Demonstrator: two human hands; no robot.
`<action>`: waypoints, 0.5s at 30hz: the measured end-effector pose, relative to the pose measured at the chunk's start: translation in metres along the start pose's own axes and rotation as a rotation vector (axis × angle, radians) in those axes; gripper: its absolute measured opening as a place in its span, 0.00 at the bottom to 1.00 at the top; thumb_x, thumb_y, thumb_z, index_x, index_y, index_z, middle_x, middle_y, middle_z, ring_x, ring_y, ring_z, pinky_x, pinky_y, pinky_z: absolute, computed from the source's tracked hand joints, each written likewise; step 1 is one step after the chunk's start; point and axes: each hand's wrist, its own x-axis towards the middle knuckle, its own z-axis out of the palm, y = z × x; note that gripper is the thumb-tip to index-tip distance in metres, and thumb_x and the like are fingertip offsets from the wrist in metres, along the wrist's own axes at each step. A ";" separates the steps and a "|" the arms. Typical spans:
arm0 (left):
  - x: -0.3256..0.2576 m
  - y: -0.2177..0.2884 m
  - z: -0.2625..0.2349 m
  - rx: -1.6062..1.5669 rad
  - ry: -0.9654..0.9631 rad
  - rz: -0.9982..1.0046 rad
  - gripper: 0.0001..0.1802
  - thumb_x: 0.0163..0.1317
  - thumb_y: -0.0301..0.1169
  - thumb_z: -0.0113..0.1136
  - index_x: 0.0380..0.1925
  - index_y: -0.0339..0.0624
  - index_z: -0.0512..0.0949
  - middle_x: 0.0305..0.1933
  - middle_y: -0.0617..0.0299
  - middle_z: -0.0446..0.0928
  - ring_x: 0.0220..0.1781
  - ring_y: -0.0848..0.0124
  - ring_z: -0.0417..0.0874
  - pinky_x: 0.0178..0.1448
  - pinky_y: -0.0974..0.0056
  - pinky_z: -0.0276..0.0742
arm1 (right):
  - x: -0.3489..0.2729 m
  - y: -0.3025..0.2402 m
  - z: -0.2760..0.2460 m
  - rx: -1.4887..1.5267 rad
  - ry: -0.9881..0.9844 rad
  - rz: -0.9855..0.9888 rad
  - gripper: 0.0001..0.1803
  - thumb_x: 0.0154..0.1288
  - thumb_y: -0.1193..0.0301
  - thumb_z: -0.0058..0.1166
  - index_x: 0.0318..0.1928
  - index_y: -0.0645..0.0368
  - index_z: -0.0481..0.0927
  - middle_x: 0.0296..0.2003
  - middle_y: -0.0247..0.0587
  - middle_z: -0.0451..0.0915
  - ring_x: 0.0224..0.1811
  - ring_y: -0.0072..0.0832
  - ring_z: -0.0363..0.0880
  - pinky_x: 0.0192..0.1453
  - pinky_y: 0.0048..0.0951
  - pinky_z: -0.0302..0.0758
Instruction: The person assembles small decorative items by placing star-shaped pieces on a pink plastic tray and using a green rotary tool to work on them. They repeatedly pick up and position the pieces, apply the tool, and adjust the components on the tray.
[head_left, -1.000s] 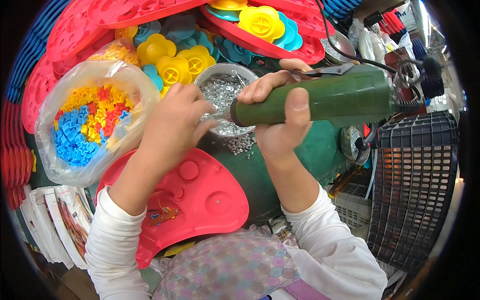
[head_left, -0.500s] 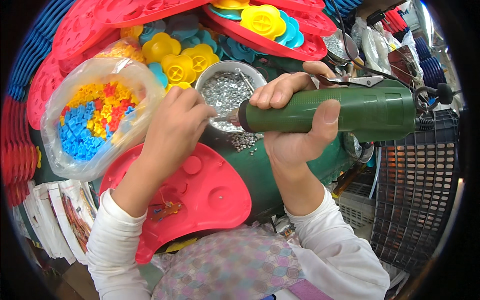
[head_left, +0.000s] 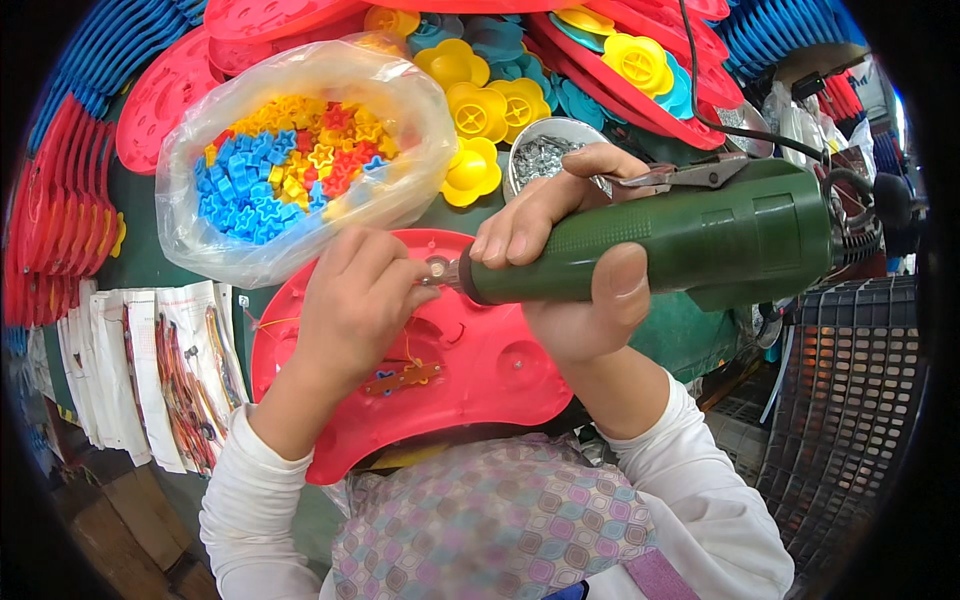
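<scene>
Now the right hand [head_left: 570, 270] wraps tight around the green power screwdriver [head_left: 660, 240], its tip on the red plastic panel [head_left: 480, 370] on the worktop. Left hand [head_left: 360, 300] pinches shut near the tip, seemingly steadying a screw. Next, I think, it needs a straight push.

Bag of coloured stars [head_left: 290, 160], yellow flower pieces [head_left: 478, 110], black crate [head_left: 850, 400].

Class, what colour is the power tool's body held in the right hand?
Dark green; the head view shows it best.
</scene>
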 end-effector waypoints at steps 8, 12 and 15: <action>-0.015 -0.007 0.002 -0.039 -0.035 -0.211 0.14 0.47 0.29 0.76 0.33 0.41 0.81 0.36 0.58 0.75 0.44 0.57 0.76 0.48 0.54 0.76 | -0.002 0.016 0.009 -0.062 -0.022 -0.024 0.38 0.71 0.43 0.57 0.65 0.60 0.63 0.32 0.42 0.78 0.34 0.34 0.81 0.45 0.41 0.83; -0.020 -0.012 0.006 -0.180 -0.118 -0.284 0.10 0.51 0.26 0.75 0.32 0.40 0.81 0.36 0.57 0.75 0.44 0.55 0.76 0.50 0.53 0.76 | -0.003 0.020 0.008 -0.085 -0.020 -0.027 0.37 0.72 0.44 0.57 0.64 0.61 0.63 0.32 0.42 0.78 0.34 0.33 0.81 0.45 0.41 0.83; -0.019 -0.013 0.006 -0.195 -0.129 -0.297 0.09 0.53 0.25 0.74 0.32 0.41 0.82 0.35 0.56 0.74 0.44 0.55 0.76 0.50 0.53 0.76 | -0.003 0.025 0.005 -0.056 -0.046 -0.017 0.36 0.73 0.45 0.57 0.63 0.60 0.63 0.33 0.43 0.78 0.34 0.33 0.81 0.46 0.42 0.83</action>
